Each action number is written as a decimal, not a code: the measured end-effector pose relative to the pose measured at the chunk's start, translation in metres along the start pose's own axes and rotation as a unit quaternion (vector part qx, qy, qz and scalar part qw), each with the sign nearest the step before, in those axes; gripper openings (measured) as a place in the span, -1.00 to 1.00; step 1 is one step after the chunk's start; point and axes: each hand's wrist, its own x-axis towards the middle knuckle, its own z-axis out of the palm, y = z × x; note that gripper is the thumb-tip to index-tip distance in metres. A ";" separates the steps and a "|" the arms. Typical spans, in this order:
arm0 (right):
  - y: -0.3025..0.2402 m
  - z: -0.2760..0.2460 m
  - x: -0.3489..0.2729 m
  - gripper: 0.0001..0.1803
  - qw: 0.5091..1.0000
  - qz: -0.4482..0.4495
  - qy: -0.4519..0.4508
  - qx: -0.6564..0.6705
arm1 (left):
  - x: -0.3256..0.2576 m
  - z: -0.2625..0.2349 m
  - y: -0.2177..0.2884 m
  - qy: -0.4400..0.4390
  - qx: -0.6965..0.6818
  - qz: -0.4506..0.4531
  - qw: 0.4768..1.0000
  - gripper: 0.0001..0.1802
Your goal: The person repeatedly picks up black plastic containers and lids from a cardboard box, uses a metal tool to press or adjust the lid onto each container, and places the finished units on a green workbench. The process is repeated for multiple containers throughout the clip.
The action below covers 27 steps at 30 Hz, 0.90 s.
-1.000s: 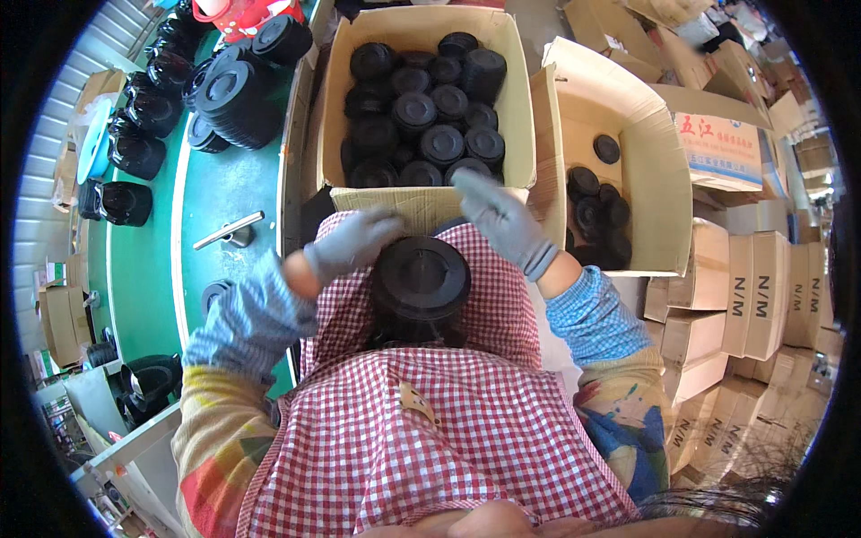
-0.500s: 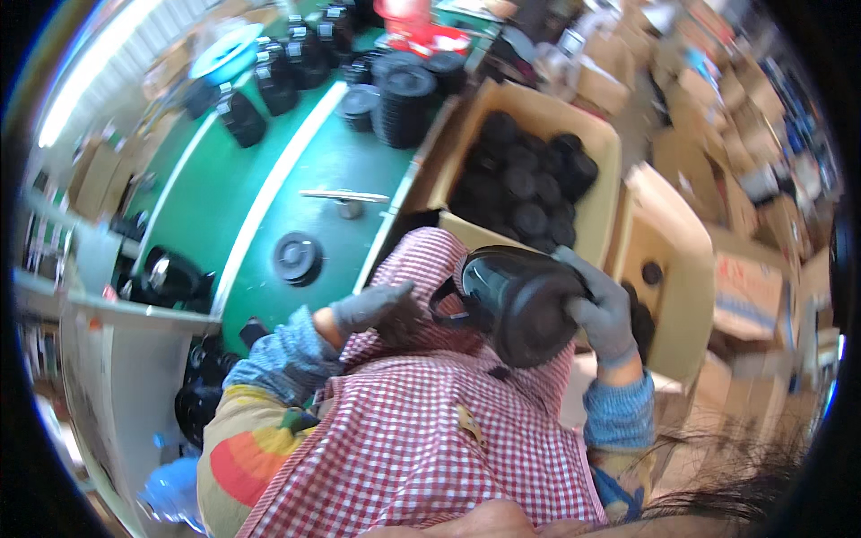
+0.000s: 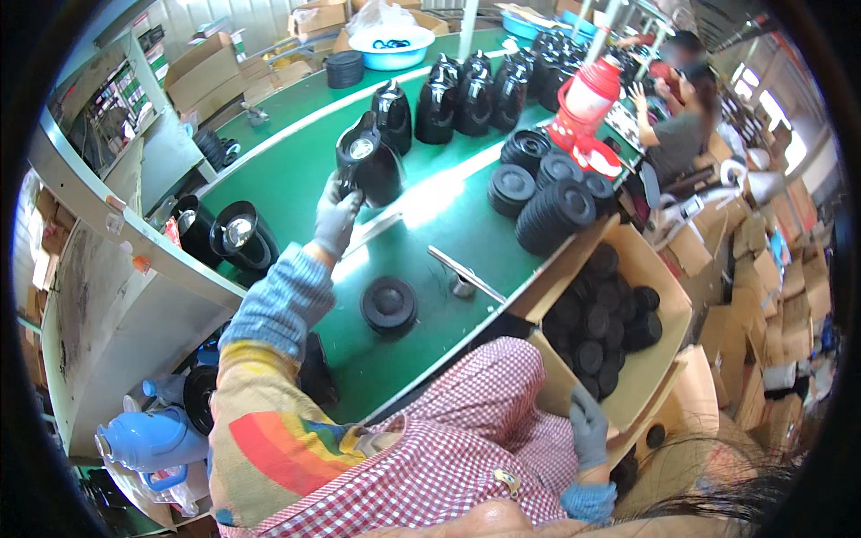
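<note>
Reaching up-frame, our left hand (image 3: pixel 336 220) now clasps the black jug (image 3: pixel 368 166) on the green bench (image 3: pixel 421 224); a second ago both hands worked a black lid at our lap. Right hand (image 3: pixel 587 430) rests loosely curled, holding nothing, on the cardboard box (image 3: pixel 659 359) of lids, lower right.

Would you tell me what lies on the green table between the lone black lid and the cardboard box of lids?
In the head view, a metal tool lies between lid and box.

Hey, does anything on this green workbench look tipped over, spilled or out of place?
Mostly orderly. One black thermos jug is tilted, but the gloved left hand holds it. A single black round lid lies apart from the stacked lids, beside a loose metal rod. No spill shows.
</note>
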 end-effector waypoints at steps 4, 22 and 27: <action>0.018 0.001 -0.034 -0.49 0.992 0.118 0.024 0.024 | 0.124 -0.014 -0.066 0.164 0.150 0.081 0.972 -0.46; 0.062 0.008 0.001 -0.53 0.997 0.075 -0.008 -0.012 | -0.026 -0.044 0.037 0.000 0.710 0.180 0.681 -0.52; 0.057 0.004 -0.001 -0.53 0.999 0.041 0.004 -0.024 | -0.064 -0.115 0.098 0.111 0.837 -0.004 0.536 -0.29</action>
